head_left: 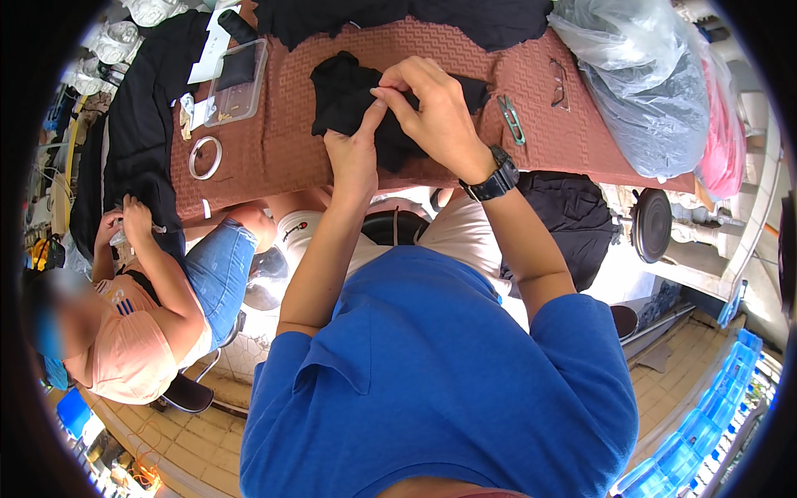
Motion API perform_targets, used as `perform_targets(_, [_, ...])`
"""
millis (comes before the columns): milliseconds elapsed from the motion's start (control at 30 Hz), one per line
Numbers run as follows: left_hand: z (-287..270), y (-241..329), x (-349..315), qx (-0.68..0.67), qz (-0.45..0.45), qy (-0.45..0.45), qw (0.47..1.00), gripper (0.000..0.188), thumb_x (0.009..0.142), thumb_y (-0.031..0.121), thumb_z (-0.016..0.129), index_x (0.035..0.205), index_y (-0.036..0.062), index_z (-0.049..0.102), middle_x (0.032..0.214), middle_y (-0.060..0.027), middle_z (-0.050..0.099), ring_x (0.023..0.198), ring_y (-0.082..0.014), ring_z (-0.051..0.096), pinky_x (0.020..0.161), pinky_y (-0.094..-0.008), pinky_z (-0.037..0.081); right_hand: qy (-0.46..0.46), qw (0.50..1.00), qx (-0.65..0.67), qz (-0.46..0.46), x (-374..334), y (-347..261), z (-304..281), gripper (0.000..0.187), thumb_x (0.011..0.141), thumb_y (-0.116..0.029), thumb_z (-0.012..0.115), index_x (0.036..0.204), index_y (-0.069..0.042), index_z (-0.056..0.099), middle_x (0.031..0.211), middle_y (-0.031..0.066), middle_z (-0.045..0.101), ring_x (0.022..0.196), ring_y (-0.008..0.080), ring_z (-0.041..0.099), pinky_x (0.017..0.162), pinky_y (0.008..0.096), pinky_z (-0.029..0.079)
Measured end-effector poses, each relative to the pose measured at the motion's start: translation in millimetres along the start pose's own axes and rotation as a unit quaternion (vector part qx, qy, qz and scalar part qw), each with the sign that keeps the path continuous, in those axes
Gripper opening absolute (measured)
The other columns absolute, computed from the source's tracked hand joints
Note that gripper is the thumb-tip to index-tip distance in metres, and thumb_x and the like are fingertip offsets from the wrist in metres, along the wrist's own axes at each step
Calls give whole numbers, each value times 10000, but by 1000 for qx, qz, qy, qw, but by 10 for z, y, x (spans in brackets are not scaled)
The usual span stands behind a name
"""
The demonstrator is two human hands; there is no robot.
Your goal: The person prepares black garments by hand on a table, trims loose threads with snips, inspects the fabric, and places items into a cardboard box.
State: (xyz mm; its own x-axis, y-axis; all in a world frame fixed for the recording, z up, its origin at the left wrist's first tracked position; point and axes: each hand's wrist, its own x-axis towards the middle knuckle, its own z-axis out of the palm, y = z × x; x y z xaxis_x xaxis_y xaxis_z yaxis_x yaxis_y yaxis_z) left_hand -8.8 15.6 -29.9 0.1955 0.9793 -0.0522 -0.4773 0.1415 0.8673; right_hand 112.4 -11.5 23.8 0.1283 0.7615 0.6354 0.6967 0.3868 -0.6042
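Observation:
A piece of black cloth (339, 91) is bunched up over the brown textured tablecloth in front of me. My left hand (355, 158) grips its near edge, thumb on top and the other fingers hidden by the fabric. Close above that thumb, my right hand (438, 112) is closed in a pinch, its thumb and forefinger meeting. Whatever lies between those fingertips is too small to make out. Green-handled thread snips (510, 120) lie to the right of my right hand.
A clear plastic box (239, 83) and a white ring-shaped roll (205, 158) lie to the left. Eyeglasses (560, 85) and large plastic bags (643, 100) are at the right. More black cloth (407, 18) covers the far edge. A person (141, 324) handles dark fabric at left.

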Motion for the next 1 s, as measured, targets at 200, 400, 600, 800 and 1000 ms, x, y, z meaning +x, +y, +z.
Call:
perform_targets(200, [-123, 188, 29, -138, -167, -27, 976, 258, 972, 107, 620, 1173, -55, 623, 1180, -118, 671, 1089, -204, 657, 960, -331, 538, 101, 980, 66, 156, -853, 66, 129, 282, 902, -184, 747, 1027, -25, 551, 946, 88, 555, 809, 182, 537, 724, 317, 468])
perform_targets(400, [-182, 180, 24, -191, -213, -44, 957, 283, 973, 78, 574, 1203, -87, 586, 1272, -175, 623, 1144, -257, 638, 998, -366, 530, 59, 588, 582, 558, -934, 12, 243, 244, 993, -265, 641, 1098, -48, 605, 1060, 85, 664, 977, 174, 638, 871, 339, 520])
perform_targets(600, [-473, 183, -104, 179, -197, -133, 955, 296, 888, 108, 699, 1139, -30, 626, 1143, -154, 623, 1062, -214, 615, 869, -320, 503, 83, 727, 555, 396, -429, 261, -24, 102, 967, -122, 652, 1053, -68, 649, 1026, 55, 715, 932, 130, 695, 823, 292, 581])
perform_targets(800, [-203, 257, -27, 532, 380, -46, 755, 456, 732, 206, 864, 1079, 22, 633, 1225, -153, 587, 997, -227, 613, 778, -299, 493, -48, 806, 451, 381, 153, 317, -76, 148, 950, -102, 666, 1014, 24, 622, 952, 107, 682, 852, 195, 728, 721, 270, 614])
perform_targets(1000, [-294, 237, 744, 305, 139, -179, 925, 374, 925, 250, 725, 1161, -26, 637, 1004, -90, 725, 944, -144, 675, 828, -288, 522, -75, 809, 492, 313, 458, 573, 205, 222, 994, -163, 630, 1052, 50, 608, 999, 130, 661, 898, 249, 735, 793, 302, 623])
